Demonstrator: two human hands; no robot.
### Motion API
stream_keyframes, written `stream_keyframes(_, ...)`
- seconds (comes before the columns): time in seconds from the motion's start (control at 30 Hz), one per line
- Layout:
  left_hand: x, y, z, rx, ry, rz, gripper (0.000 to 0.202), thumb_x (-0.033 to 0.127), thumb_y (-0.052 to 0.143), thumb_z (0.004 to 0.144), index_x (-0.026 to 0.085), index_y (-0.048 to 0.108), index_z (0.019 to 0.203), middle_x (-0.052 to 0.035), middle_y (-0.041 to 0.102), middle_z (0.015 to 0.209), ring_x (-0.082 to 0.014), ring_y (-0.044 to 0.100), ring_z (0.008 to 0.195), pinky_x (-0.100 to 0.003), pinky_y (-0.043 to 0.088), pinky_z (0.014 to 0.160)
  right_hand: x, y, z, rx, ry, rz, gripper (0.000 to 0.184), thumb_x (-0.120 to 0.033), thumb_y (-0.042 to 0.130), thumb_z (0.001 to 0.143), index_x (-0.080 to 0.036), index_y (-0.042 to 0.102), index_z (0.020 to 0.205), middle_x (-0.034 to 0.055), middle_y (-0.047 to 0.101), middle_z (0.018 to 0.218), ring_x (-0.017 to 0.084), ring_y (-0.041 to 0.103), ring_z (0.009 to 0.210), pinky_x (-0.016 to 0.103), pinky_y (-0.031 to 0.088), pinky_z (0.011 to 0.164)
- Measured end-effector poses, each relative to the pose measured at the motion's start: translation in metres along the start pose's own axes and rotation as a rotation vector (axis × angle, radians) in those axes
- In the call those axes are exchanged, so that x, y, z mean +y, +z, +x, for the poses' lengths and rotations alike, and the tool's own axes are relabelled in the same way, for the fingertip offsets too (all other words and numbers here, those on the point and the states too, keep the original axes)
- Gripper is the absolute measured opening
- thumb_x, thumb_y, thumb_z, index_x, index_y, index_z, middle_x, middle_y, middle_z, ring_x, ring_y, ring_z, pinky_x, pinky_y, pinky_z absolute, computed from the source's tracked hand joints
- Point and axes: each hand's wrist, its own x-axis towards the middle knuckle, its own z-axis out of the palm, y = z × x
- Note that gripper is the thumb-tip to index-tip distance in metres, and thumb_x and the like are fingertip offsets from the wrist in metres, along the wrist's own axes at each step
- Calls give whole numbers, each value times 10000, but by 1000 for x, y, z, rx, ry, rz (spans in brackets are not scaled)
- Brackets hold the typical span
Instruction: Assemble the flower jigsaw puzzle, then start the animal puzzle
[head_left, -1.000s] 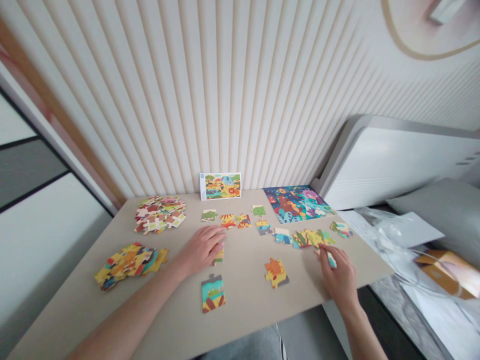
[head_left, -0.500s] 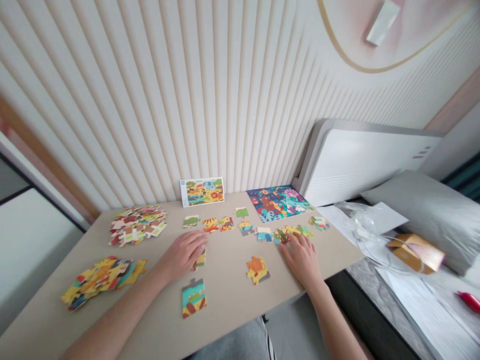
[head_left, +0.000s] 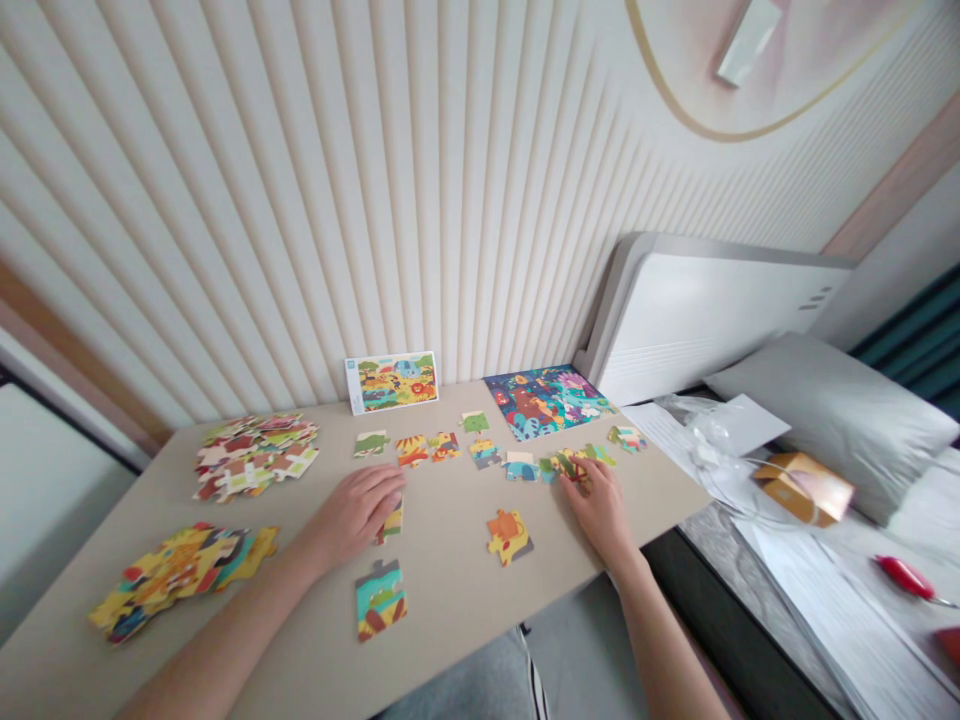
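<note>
Jigsaw pieces (head_left: 381, 600): matt printed card, smooth faces. Table top (head_left: 450, 590): smooth matt laminate look. At 12 o'clock, wall panel (head_left: 300, 200), ribbed w/ satin cream finish. At 3 o'clock, pillow (head_left: 832, 420) in soft grey cloth, thin clear plastic bag (head_left: 709, 450), glossy, and shiny gold card packet (head_left: 802, 488).
</note>
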Motion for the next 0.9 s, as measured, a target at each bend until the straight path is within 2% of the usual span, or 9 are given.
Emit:
stream_keyframes(0.1,2,-2,0,-4,-9,-5,378,366,414,1035,242,672,1283,-53,649,1361,-240,561,1290,-452,422,1143,27,-8,6,165,114,-22,455,-521,584,889,-203,697,1193,130,665,1132,296,594,1061,446,428,971)
stream_keyframes(0.17,3,-2,1,-11,-14,-8,380,366,417,1034,243,666,1293,-50,643,1369,-240,556,1296,-451,420,1146,48,-17,9,209,169,-90,499,-565,587,868,-197,708,1183,140,662,1127,316,581,1068,467,409,976)
stream_keyframes(0.3,4,-2,1,10,-19,-12,383,388,426,1028,248,678,1280,-57,654,1353,-244,577,1271,-453,437,1132,80,-29,10,197,198,-134,572,-627,578,842,-173,720,1160,156,660,1101,321,574,1037,466,403,963)
stream_keyframes(0.43,6,-3,1,11,-3,3,381,375,417,1033,249,668,1289,-60,655,1350,-243,576,1268,-461,430,1134,86,-26,8,108,173,-153,550,-611,565,859,-181,721,1164,144,664,1102,312,578,1043,458,403,962)
stream_keyframes(0.57,7,-10,-2,48,-19,62,355,349,441,1019,242,661,1275,-68,666,1318,-256,582,1251,-461,434,1117,76,-22,3,103,145,-176,503,-576,550,891,-193,715,1172,143,658,1159,325,583,1086,477,409,964)
stream_keyframes(0.7,6,-20,-6,188,-165,155,299,332,471,995,215,690,1160,-95,701,1190,-271,633,1129,-451,485,1026,48,-19,-9,133,14,-99,410,-512,510,949,-205,722,1118,131,662,1181,306,590,1117,476,418,999)
stream_keyframes(0.8,5,-25,-7,218,-222,187,263,290,467,985,206,694,1088,-92,709,1120,-261,645,1064,-438,497,985,15,-14,-19,49,-137,-36,343,-446,491,981,-224,725,1096,115,665,1187,279,604,1108,450,441,1004)
stream_keyframes(0.9,8,-24,-7,193,-208,180,251,275,465,983,215,699,1052,-84,710,1084,-248,643,1046,-417,498,959,-23,-10,-27,-100,-255,-30,302,-404,493,992,-250,728,1105,100,679,1163,272,623,1075,445,458,987)
